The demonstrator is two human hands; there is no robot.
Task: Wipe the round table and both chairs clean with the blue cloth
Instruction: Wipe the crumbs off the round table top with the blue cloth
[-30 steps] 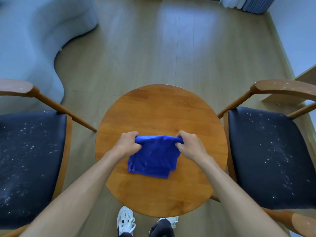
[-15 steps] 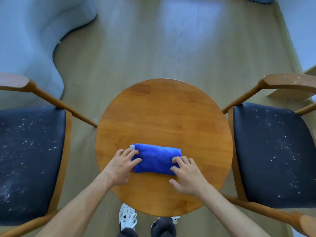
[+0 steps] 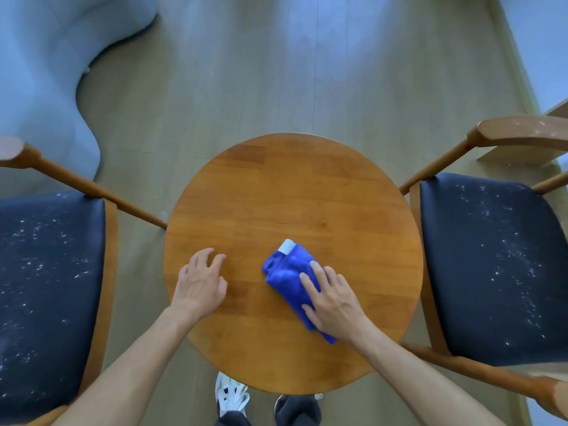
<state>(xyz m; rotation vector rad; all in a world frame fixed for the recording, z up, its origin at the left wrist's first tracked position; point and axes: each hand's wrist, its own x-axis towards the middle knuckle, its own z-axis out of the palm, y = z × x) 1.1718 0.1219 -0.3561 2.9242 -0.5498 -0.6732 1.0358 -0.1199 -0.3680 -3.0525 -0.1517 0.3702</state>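
— On the round worktop (image 3: 292,195), near its right front edge, the folded blue cloth (image 3: 285,272) lies under the right hand (image 3: 333,299), whose fingers (image 3: 310,287) lie straight, pressing it flat.

— And the left hand (image 3: 199,284)?

— Resting on the bare wood to the left, fingers loosely spread and a little bent, holding nothing.

— What could go wrong?

— The fold may slide open under a flat palm, so only a thin layer wipes. Both dark seats, the left chair (image 3: 52,272) and the right chair (image 3: 498,265), are speckled white; sweeping crumbs off the worktop sideways would land more there.
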